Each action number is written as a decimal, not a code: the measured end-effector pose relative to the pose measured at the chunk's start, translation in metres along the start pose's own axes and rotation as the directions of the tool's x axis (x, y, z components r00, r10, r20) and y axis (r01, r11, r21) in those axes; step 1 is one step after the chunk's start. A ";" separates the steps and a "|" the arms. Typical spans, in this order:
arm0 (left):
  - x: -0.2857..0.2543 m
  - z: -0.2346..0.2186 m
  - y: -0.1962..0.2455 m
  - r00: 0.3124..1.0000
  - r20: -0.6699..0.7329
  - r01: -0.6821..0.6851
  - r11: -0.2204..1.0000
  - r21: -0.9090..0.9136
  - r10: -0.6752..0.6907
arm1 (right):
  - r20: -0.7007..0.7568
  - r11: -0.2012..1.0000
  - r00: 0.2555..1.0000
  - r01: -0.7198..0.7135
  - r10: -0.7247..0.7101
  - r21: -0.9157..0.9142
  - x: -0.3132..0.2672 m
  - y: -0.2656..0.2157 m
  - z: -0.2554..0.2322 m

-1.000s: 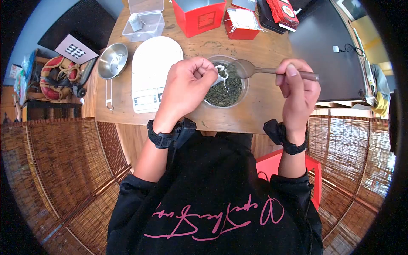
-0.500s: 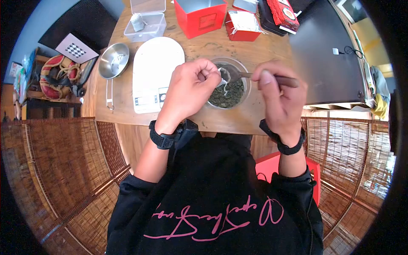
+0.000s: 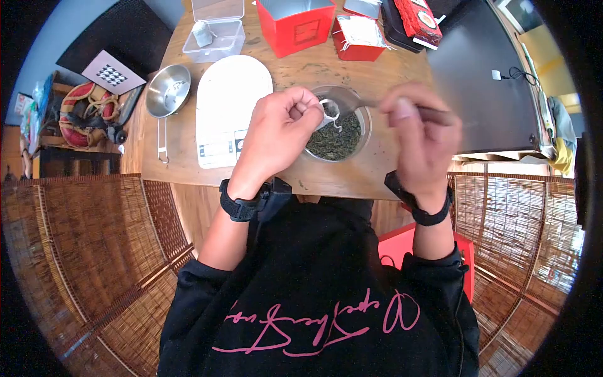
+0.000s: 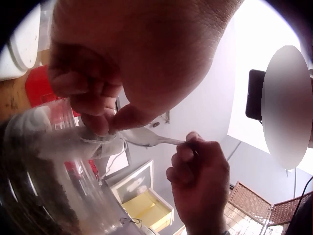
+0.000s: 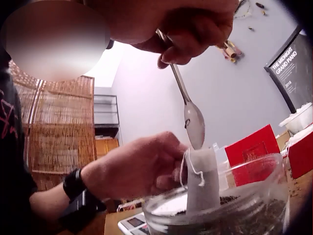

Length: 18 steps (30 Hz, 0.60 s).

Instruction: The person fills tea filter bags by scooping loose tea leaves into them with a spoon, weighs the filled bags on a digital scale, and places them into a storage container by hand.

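Right wrist view: the small white bag [image 5: 204, 183] stands upright, mouth up, just over the clear round tub [image 5: 254, 169], its long axis close to vertical. The left hand [image 5: 139, 164] is nearer to it, thumb and fingers pinching the bag at its top edge. The right hand [image 5: 193, 34] is above, fingers curled round the handle of the metal spoon [image 5: 194, 122], whose rounded end slants down to the bag's mouth; whether the tip is inside, I cannot tell. The bag is thin, matt and slightly see-through, with a loose white string. The spoon is smooth, with a dark speck on it. In the head view, dry, crumbly dark-green leaves [image 3: 333, 143] fill the tub's lower part, on the grained wooden desk [image 3: 386, 166], right of a flat white scale [image 3: 229, 94].
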<state>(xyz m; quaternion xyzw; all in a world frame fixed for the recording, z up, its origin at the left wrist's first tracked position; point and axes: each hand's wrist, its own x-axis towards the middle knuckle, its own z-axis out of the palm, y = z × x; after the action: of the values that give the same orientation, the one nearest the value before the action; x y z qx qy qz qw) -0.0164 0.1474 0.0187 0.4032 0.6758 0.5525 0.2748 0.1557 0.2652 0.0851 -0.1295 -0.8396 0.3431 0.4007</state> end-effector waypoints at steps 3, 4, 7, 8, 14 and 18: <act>-0.001 -0.002 -0.006 1.000 -0.006 0.006 0.994 -0.111 -0.007 | -0.076 0.993 0.991 -0.106 0.109 0.047 -0.004 0.009 -0.008; -0.001 -0.002 -0.006 1.000 0.004 0.012 0.994 -0.113 -0.012 | -0.047 0.987 0.986 -0.158 0.157 -0.021 -0.005 0.013 -0.009; 0.001 0.001 -0.008 1.000 0.007 0.010 0.991 -0.132 -0.009 | 0.094 0.960 0.977 -0.166 0.191 -0.226 -0.016 0.034 0.003; 0.000 0.001 -0.009 1.000 -0.010 0.001 0.990 -0.141 -0.003 | 0.129 0.938 0.959 -0.212 0.254 -0.274 -0.018 0.034 0.005; 0.000 -0.003 -0.005 1.000 0.005 0.010 0.993 -0.121 -0.009 | 0.095 0.909 0.923 -0.385 0.374 0.162 -0.039 0.072 0.022; -0.001 -0.003 -0.003 1.000 0.003 0.025 0.991 -0.128 -0.025 | 0.044 0.828 0.874 -0.474 0.484 0.301 -0.038 0.065 0.017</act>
<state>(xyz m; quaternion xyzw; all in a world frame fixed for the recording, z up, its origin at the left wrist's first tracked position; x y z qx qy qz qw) -0.0192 0.1453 0.0162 0.3766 0.6438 0.5909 0.3075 0.1633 0.2861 0.0110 -0.2785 -0.7109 0.5545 0.3310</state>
